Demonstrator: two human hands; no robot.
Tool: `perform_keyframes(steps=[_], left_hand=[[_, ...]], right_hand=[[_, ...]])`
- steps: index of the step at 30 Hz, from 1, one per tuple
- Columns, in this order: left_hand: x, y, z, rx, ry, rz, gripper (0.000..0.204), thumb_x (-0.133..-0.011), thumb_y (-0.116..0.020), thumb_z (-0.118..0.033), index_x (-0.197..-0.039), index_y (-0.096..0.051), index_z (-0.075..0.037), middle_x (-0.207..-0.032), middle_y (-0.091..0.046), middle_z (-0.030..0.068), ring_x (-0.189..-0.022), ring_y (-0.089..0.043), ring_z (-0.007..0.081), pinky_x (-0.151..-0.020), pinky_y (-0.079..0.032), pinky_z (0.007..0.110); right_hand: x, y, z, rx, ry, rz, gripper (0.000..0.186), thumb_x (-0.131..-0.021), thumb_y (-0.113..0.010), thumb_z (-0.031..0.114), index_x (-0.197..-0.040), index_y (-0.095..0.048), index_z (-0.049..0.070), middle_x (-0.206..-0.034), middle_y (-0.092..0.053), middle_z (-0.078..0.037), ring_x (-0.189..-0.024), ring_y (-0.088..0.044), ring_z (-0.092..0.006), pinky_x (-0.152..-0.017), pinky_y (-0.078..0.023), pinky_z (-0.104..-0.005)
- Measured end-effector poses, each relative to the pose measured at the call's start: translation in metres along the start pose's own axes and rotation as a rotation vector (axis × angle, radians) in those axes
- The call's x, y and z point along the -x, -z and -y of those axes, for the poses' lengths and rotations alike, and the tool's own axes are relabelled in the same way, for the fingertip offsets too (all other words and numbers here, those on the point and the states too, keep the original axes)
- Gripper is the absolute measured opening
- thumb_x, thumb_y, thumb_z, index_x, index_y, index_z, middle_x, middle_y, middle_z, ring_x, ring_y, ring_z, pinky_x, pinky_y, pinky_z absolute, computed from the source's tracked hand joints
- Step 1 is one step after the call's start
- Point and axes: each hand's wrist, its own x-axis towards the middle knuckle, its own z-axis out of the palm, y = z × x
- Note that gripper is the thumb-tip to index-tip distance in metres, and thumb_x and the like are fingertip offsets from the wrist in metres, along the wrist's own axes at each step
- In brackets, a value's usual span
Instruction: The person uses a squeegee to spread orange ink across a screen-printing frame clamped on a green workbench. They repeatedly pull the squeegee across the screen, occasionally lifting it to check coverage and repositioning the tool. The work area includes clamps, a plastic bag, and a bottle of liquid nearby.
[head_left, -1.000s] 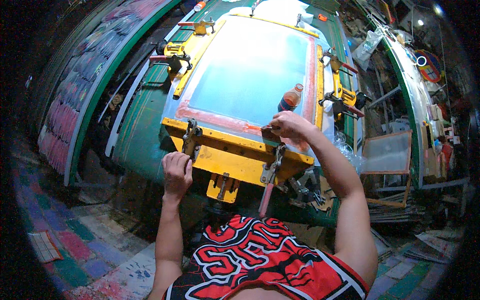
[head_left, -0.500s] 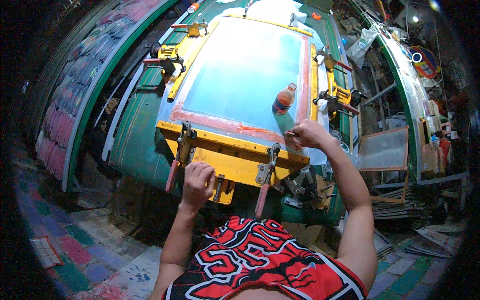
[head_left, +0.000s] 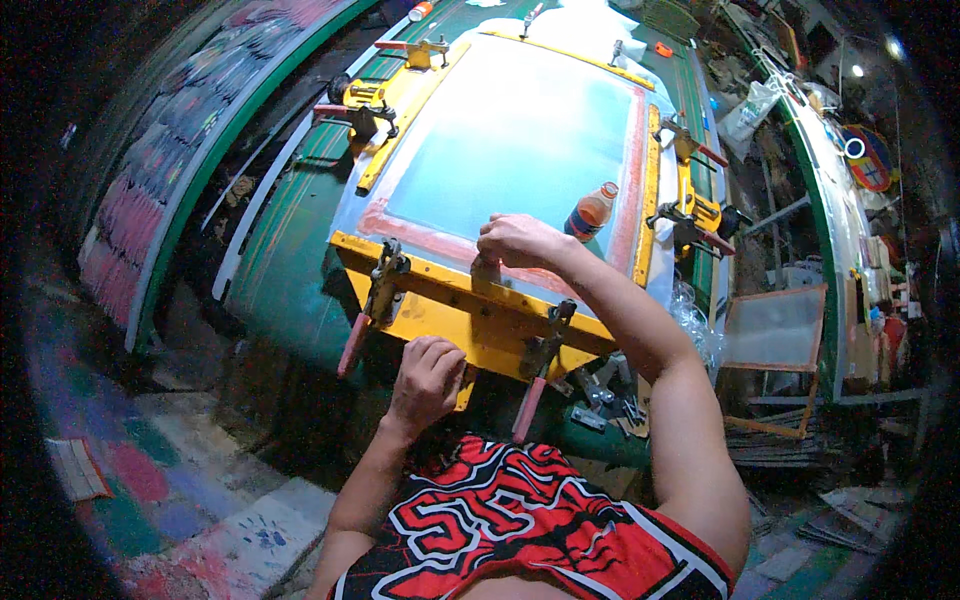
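Observation:
A flat screen-printing frame (head_left: pixel 640 200) with a blue-green mesh (head_left: pixel 490 165) and a reddish taped border lies on the green table. My right hand (head_left: pixel 520 241) is over its near border, fingers curled together and pointing down; what they hold, if anything, is hidden. Just right of it stands a clear plastic bottle (head_left: pixel 591 214) with orange-red contents and a dark label. My left hand (head_left: pixel 428 385) is closed at the front edge of the yellow metal bracket (head_left: pixel 490 330), its fingertips hidden. Two toggle clamps with red handles, left (head_left: pixel 383 275) and right (head_left: pixel 551 335), sit on that bracket.
More yellow brackets with clamps (head_left: pixel 368 110) line the frame's sides. A wood-edged mesh screen (head_left: pixel 772 330) leans at the right, near crumpled clear plastic (head_left: pixel 690 325). Metal parts (head_left: pixel 595 395) lie by the table's near right corner. A long rack (head_left: pixel 180 150) runs along the left.
My right hand has moved left along the frame's near border, away from beside the bottle. My left hand has shifted slightly right along the yellow bracket. The whole view has shifted a little.

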Motion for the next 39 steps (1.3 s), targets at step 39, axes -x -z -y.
perform_keyframes(steps=[39], left_hand=[[-0.021, -0.081, -0.096, 0.404, -0.102, 0.073, 0.024, -0.08, -0.076, 0.0, -0.101, -0.067, -0.003, -0.102, -0.068, 0.0116, -0.103, -0.064, 0.0325, -0.091, -0.051, 0.044]], right_hand=[[0.256, -0.018, 0.004, 0.076, -0.336, -0.166, 0.011, -0.083, -0.071, 0.016, -0.091, -0.072, 0.009, -0.086, -0.065, -0.013, -0.083, -0.068, -0.0337, -0.071, -0.057, -0.044]])
